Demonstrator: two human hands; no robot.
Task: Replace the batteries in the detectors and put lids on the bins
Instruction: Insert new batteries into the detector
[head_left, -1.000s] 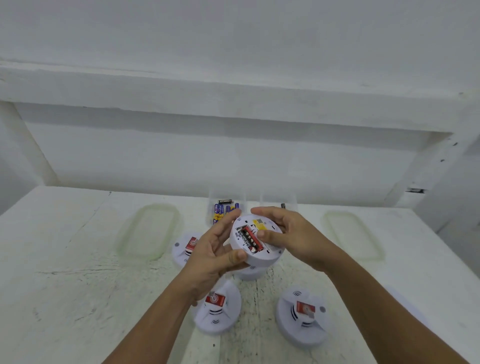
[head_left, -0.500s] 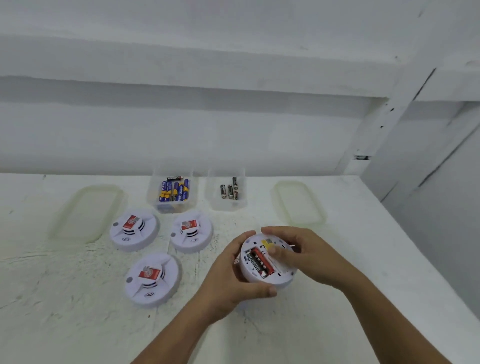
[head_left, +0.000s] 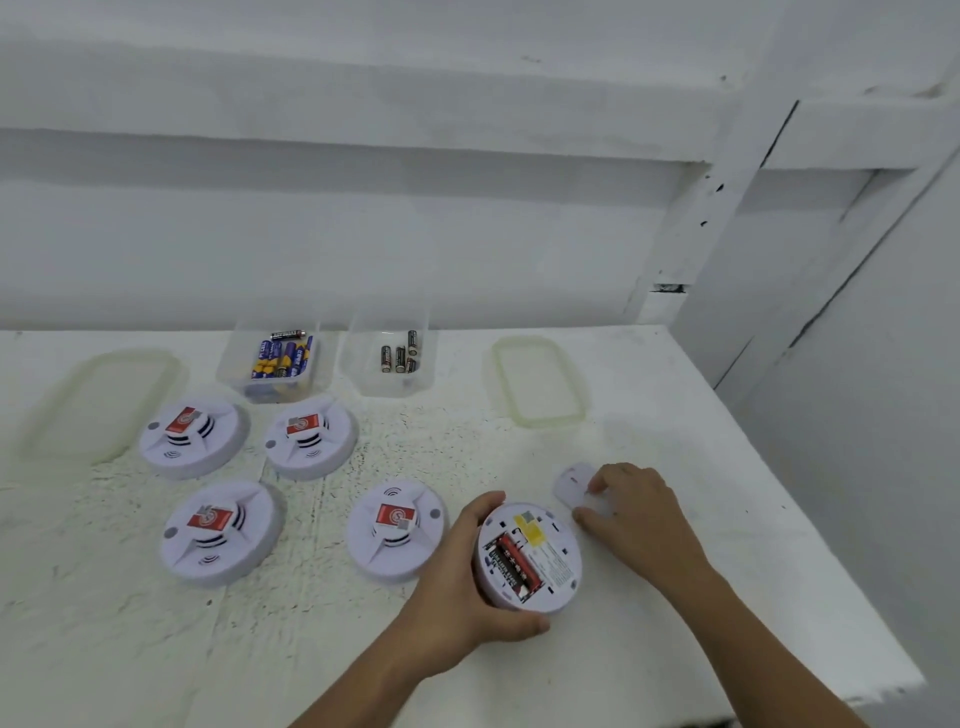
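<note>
My left hand grips a white round detector lying face down on the table, its battery bay uncovered with red-and-black batteries inside. My right hand rests just right of it, fingers pinching a small white battery cover on the table. Several other detectors lie face up to the left, the nearest beside my left hand. Two clear bins stand at the back: one with blue-yellow batteries, one with three dark batteries. Their translucent lids lie at far left and right.
The white table ends at its right edge close to my right arm. A white wall and a shelf ledge rise behind the bins, and a white post stands at the back right corner.
The detector came down from mid-air onto the table. My right hand left its back, carrying the battery cover to the table on the right. The camera turned right and down.
</note>
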